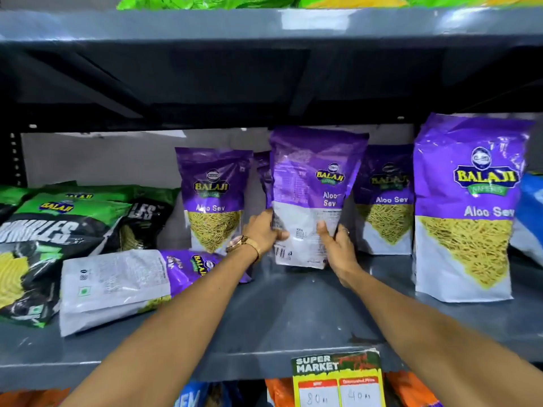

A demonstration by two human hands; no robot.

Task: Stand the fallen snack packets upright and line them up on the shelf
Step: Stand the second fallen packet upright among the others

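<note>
Price tag (338, 380) clipped to the shelf (293, 312) edge is right up front. Behind it both hands have the same purple Aloo Sev packet (314, 198) by its bottom corners, left hand (263, 232) and right hand (338, 245) wrapped around it, holding it upright mid-shelf. Another Aloo Sev packet (123, 283) lies flat just left of the left arm. Three more stand around.

Yellow price tag (338, 380) (headed "Super Market") clipped to front edge; orange packets (279, 390) below
</note>
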